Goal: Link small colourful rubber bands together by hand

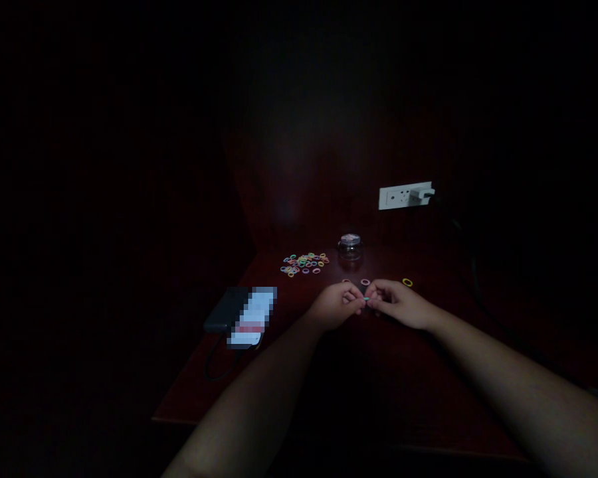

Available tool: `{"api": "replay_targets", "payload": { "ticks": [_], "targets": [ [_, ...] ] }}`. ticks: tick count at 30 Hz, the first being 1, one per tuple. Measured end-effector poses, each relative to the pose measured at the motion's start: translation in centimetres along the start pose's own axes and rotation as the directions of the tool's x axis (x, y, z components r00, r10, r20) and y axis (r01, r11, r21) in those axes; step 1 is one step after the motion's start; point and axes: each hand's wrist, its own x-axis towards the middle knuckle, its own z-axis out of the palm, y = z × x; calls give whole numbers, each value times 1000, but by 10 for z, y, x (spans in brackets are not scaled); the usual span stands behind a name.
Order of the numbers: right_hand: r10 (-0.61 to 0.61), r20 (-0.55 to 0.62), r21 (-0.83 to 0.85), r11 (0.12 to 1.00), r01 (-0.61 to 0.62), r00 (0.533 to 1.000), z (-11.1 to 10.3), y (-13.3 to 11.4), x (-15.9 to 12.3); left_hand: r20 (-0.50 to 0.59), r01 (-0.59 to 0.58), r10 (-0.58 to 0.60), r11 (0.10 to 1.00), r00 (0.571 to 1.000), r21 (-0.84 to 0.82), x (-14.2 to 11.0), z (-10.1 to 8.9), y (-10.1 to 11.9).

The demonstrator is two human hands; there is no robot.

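Note:
Both my hands meet over the dark red table (299, 312), fingertips pinched together. Between them is a small green hair tie (366, 299), seen edge-on. My left hand (337, 305) grips its left side, and my right hand (397, 302) grips its right side. Just beyond the fingers lies a pink hair tie (365, 283), with another partly hidden hair tie (346, 281) behind my left hand. A yellow hair tie (407, 283) rests beyond my right hand. Farther back on the left is a loose pile of several coloured hair ties (303, 263).
A clear jar (350, 253) with a lid stands near the back wall. At left lie a dark flat box-like object (224, 312), a blurred lit screen (253, 317) and a cable (206, 365). A wall socket (396, 196) holds a plugged-in adapter (421, 194). The surroundings are very dark.

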Motion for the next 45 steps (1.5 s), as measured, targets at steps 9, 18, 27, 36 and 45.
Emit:
{"api": "replay_targets", "payload": {
  "ticks": [9, 18, 27, 36, 45],
  "targets": [
    [-15, -16, -19, 1000, 14, 1000, 0, 2, 1, -39, -4, 4, 1000, 999, -23, 1, -2, -2],
    [-17, -19, -33, 999, 17, 1000, 0, 1, 0, -61, -1, -1, 999, 998, -33, 1, -1, 0],
    [-14, -44, -25, 1000, 13, 999, -2, 3, 1, -79, 1, 3, 999, 997, 50, 1, -3, 2],
    [-3, -58, -56, 998, 0, 998, -3, 6, 0, -24, 95, -94, 994, 995, 63, -1, -2, 6],
    [-17, -89, -81, 997, 9, 996, -6, 5, 0, 59, 135, -146, 979, 987, 155, -4, -3, 11]
  ]
}}
